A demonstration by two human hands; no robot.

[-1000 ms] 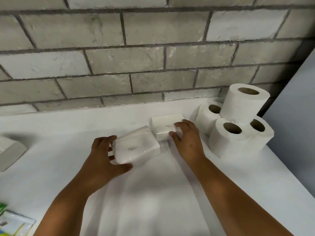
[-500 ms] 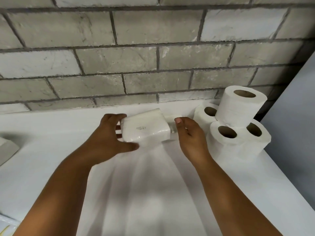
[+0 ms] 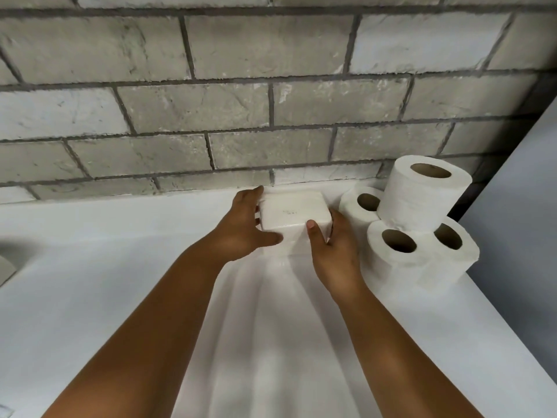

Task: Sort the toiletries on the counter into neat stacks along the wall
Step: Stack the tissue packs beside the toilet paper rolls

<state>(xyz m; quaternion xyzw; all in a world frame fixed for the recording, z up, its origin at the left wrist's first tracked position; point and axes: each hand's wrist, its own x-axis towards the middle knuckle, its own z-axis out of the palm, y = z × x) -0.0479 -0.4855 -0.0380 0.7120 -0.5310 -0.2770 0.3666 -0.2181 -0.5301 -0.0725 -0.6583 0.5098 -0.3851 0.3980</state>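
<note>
A white plastic-wrapped tissue pack (image 3: 294,211) lies on top of a second tissue pack (image 3: 294,244), close to the brick wall (image 3: 241,110). My left hand (image 3: 245,226) grips the upper pack's left side. My right hand (image 3: 333,245) holds the stack's right front corner, thumb on the upper pack. Only the front edge of the lower pack shows. Just to the right stand several toilet paper rolls (image 3: 422,196), one stacked on top of the others.
The white counter (image 3: 105,267) runs left and toward me. A grey-white object (image 3: 6,267) pokes in at the left edge. A grey panel (image 3: 518,191) closes off the right side behind the rolls.
My left hand lifted the tissue pack from the counter, carried it toward the wall and set it on the second pack. My right hand stayed at that pack and now holds the stack.
</note>
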